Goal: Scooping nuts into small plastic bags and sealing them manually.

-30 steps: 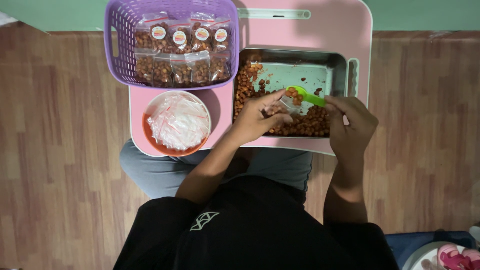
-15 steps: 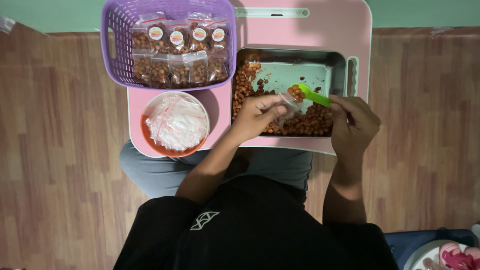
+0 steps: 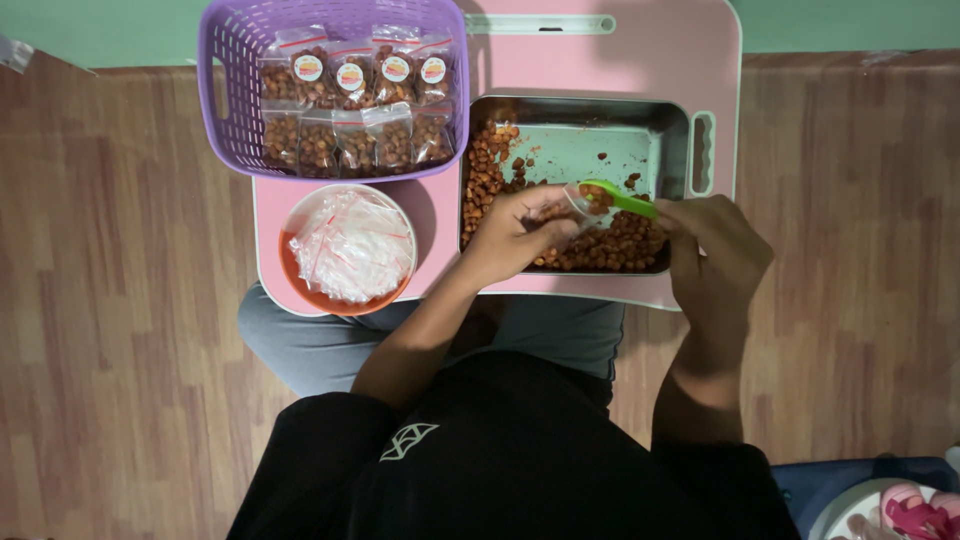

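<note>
My left hand (image 3: 515, 235) holds a small clear plastic bag (image 3: 578, 200) open over a metal tray (image 3: 672, 118) of brown coated nuts (image 3: 610, 250). My right hand (image 3: 715, 245) grips a green spoon (image 3: 622, 199) whose bowl, loaded with nuts, sits at the mouth of the bag. The tray rests on a pink lap table (image 3: 650, 60). Nuts line the tray's left side and front; its middle is mostly bare.
A purple basket (image 3: 225, 90) at the table's back left holds several filled, sealed nut bags (image 3: 350, 110). An orange bowl (image 3: 300, 285) in front of it holds empty clear bags (image 3: 350, 245). Wood-pattern floor surrounds the table; a pink sandal (image 3: 920, 510) lies bottom right.
The spoon with nuts has moved left and down into the mouth of the bag. My right hand shifted slightly lower. The view drifted a little.
</note>
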